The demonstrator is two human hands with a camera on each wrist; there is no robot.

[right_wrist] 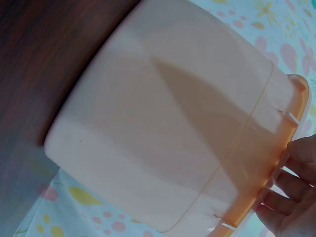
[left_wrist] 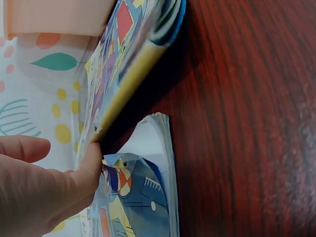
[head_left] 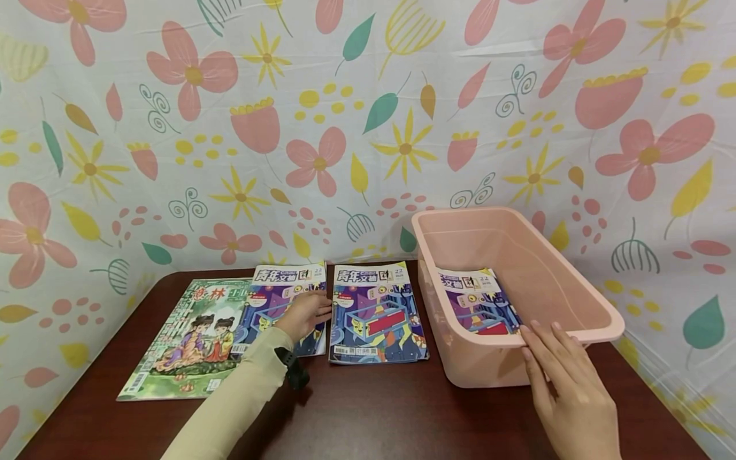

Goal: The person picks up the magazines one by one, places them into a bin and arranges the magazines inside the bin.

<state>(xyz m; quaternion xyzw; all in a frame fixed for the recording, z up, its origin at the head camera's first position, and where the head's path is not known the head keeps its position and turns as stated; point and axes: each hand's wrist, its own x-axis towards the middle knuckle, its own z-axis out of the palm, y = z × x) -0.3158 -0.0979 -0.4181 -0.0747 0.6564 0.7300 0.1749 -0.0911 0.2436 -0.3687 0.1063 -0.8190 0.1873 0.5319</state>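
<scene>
My left hand [head_left: 306, 313] reaches over the middle magazine [head_left: 261, 300], which has a purple and blue cover. Its fingertips are at the left edge of a matching magazine [head_left: 379, 313]. In the left wrist view, one finger [left_wrist: 91, 165] touches that magazine's yellowish spine [left_wrist: 131, 81], while another digit stays apart. A corner of the middle magazine's cover [left_wrist: 138, 187] curls up. My right hand [head_left: 566, 390] rests on the near rim of a pink plastic bin [head_left: 483, 364], fingers laid over the edge. Another such magazine [head_left: 474, 303] lies inside the bin.
A green magazine [head_left: 184, 345] with two drawn children lies at the left, partly under the middle one. The dark wooden table [head_left: 368, 409] ends at a flower-printed cloth [head_left: 345, 128] behind. The bin stands at the right, close beside the magazines.
</scene>
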